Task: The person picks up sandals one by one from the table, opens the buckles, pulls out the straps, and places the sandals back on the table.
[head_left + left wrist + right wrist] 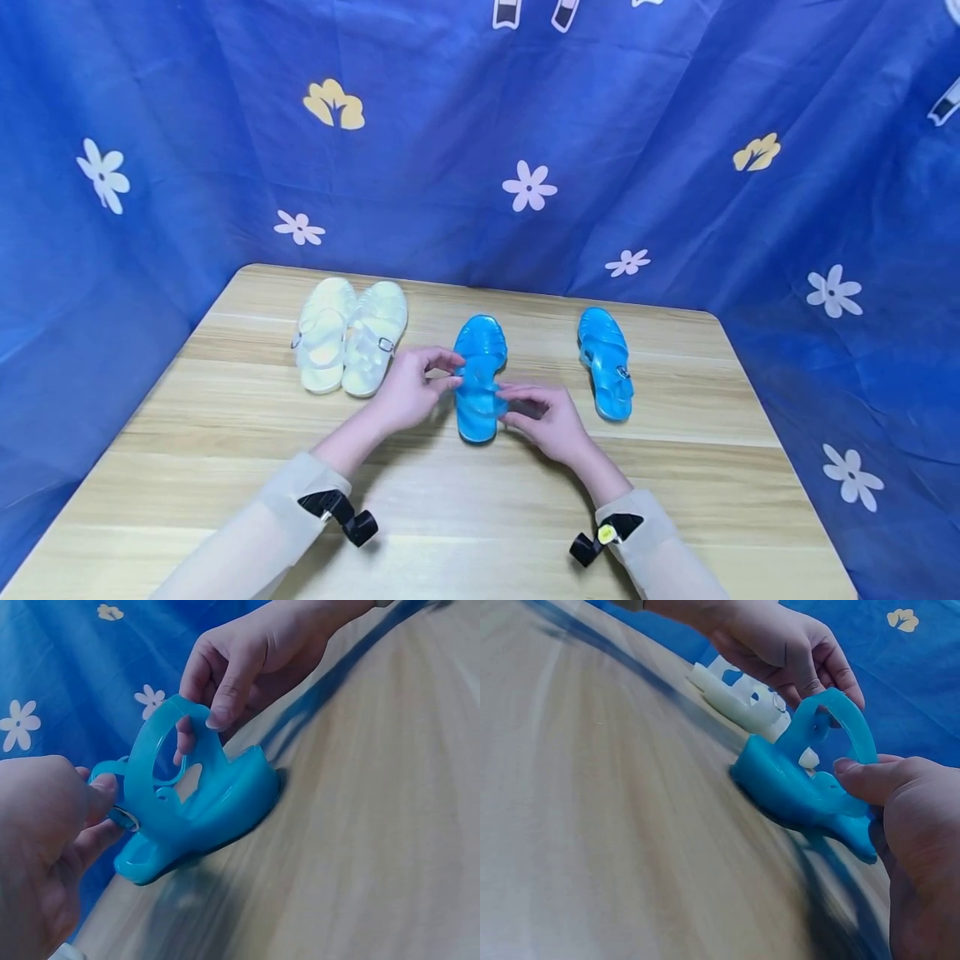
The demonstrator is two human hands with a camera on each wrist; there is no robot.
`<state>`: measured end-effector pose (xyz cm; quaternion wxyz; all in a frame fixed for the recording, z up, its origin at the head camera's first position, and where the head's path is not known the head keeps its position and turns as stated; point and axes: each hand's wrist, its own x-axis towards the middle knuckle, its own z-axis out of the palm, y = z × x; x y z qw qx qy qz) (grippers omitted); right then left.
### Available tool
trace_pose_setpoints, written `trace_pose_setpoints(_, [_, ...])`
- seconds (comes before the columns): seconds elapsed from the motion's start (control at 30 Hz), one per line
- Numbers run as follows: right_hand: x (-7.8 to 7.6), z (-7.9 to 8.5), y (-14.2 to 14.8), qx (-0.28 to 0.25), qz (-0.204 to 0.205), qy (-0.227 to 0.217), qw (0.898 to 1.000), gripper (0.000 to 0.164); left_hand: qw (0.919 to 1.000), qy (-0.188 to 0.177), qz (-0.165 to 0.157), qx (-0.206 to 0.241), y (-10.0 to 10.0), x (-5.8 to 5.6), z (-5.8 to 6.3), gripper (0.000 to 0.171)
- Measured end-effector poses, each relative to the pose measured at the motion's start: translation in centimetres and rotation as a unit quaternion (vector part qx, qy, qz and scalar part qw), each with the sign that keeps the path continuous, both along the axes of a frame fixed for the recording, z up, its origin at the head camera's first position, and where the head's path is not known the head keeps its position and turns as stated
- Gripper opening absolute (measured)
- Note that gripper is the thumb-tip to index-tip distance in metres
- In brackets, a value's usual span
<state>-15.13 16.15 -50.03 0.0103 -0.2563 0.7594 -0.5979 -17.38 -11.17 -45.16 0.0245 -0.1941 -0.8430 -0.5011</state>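
A blue jelly sandal (pixel 480 337) sits on the table between both hands, toe pointing to the back. At its left side my left hand (pixel 411 389) pinches the strap near the buckle (pixel 124 818). My right hand (pixel 551 421) pinches the ankle strap from the right, its thumb (pixel 859 774) pressed against the band. In both wrist views the strap (pixel 855 727) arches up above the heel part of the sandal.
To the right lies a second blue sandal (pixel 606 358) with a buckle on its strap. A pair of whitish clear sandals (pixel 378 321) stands side by side at the back left, close to my left hand. A blue flowered curtain (pixel 450 150) surrounds the wooden table (pixel 465 517).
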Motion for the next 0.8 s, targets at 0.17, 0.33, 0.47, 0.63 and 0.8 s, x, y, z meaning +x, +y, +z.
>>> trace_pose_setpoints(0.17, [1.1,0.1,0.7,-0.006,0.0,-0.008,1.0,0.026,1.0,-0.001,-0.002,0.004,0.3,0.9,-0.3,0.022])
trace_pose_setpoints(0.33, [2.3,0.1,1.3,0.002,-0.002,-0.009,1.0,0.027,0.9996,-0.005,-0.017,0.021,0.9,1.8,-0.5,0.023])
trace_pose_setpoints(0.47, [3.0,0.1,1.9,0.002,0.0,-0.009,1.0,0.027,0.9989,-0.015,-0.029,0.033,1.3,2.3,-0.5,0.022])
trace_pose_setpoints(0.63, [3.8,0.1,2.4,0.007,0.003,-0.009,1.0,0.027,0.9986,-0.027,-0.031,0.033,1.5,2.9,-0.5,0.022])
trace_pose_setpoints(0.8, [4.5,0.2,2.6,0.008,-0.001,-0.008,1.0,0.028,0.9981,-0.027,-0.039,0.041,1.4,3.6,-0.5,0.022])
